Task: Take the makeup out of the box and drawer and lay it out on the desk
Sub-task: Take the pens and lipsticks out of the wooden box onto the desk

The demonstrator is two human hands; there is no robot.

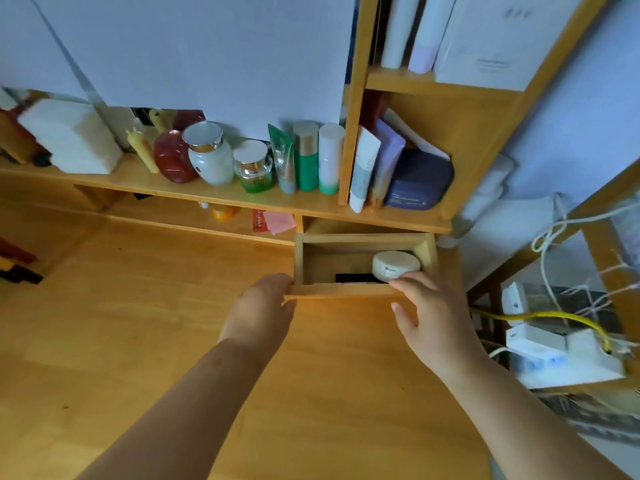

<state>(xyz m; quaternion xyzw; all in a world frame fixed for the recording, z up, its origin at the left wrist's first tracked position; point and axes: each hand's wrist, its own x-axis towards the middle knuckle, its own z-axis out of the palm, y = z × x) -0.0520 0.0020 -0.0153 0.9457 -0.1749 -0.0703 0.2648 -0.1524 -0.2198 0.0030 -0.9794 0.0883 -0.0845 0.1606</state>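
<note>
While a white tissue pack, a red bottle and jars stand along the shelf at the left, the left hand holds the left end of the drawer front, its grip curled around the edge. Inside the pulled-out drawer lie a black item and a round cream compact. Just right, the right hand grips the front's other end above the table.
</note>
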